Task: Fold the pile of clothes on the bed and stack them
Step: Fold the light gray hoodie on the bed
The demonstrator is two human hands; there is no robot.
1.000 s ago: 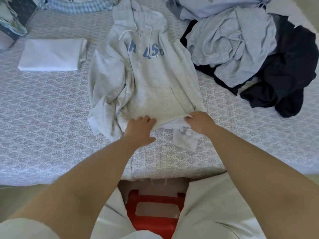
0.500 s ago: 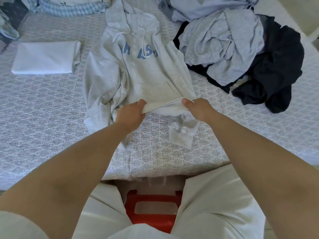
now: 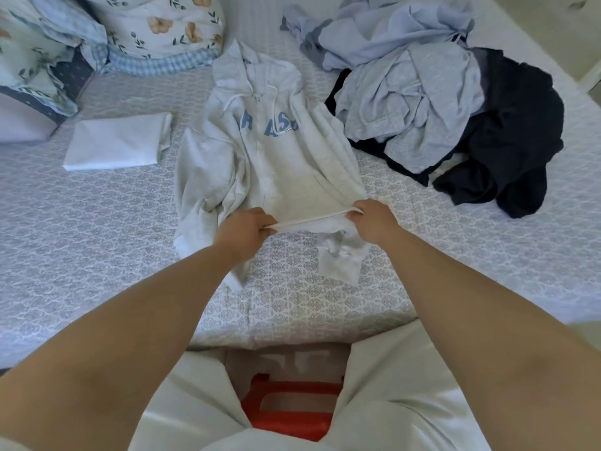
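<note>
A light grey zip hoodie (image 3: pixel 276 164) with blue letters lies face up in the middle of the bed, its sleeves folded inward. My left hand (image 3: pixel 242 231) pinches the bottom hem on the left. My right hand (image 3: pixel 374 219) pinches the same hem on the right. The hem is lifted a little off the bed and stretched between them. One cuff (image 3: pixel 340 260) sticks out below the hem. An unfolded pile of pale blue, grey and dark navy clothes (image 3: pixel 439 109) lies at the right. A folded white garment (image 3: pixel 117 141) lies flat at the left.
The bed has a grey patterned cover (image 3: pixel 97 239). Floral pillows (image 3: pixel 156 27) and bedding sit at the far left. A red stool (image 3: pixel 289 408) shows between my legs at the bed's near edge.
Both hands went from resting on the hoodie's bottom edge to pinching the hem and raising it off the bed. The view has tilted up slightly.
</note>
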